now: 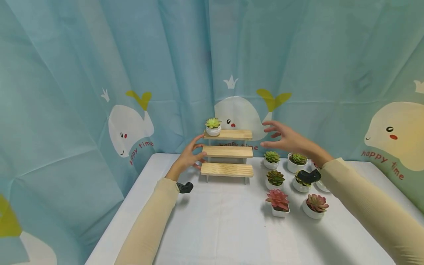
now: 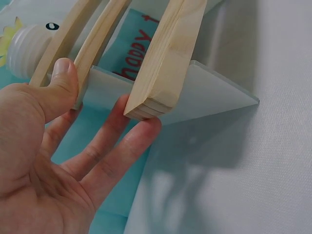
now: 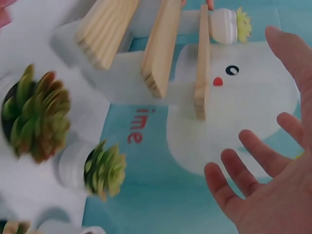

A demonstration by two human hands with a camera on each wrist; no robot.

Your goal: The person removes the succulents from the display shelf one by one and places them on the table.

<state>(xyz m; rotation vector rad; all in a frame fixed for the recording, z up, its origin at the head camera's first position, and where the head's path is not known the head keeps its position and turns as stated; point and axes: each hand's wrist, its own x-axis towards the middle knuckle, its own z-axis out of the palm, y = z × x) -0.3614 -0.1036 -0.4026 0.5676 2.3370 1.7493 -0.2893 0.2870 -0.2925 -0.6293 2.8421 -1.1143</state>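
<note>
A three-tier wooden shelf (image 1: 228, 151) with pale side supports stands at the back of the table. On its top tier, at the left end, sits a light-green succulent in a white pot (image 1: 213, 129). My left hand (image 1: 188, 157) is at the shelf's left side. In the left wrist view its thumb (image 2: 63, 80) rests against the middle board, and fingertips (image 2: 148, 127) touch the end of the lowest board (image 2: 165, 73). To the right of the top tier my right hand (image 1: 283, 139) is raised with spread fingers, holding nothing, apart from the shelf.
Right of the shelf, several potted succulents stand in white pots, among them a red one (image 1: 278, 202), a dark-green one (image 1: 275, 179) and a pinkish one (image 1: 315, 206). My right forearm passes over part of this group. A blue whale-print curtain (image 1: 185, 73) hangs behind the white table (image 1: 212, 228).
</note>
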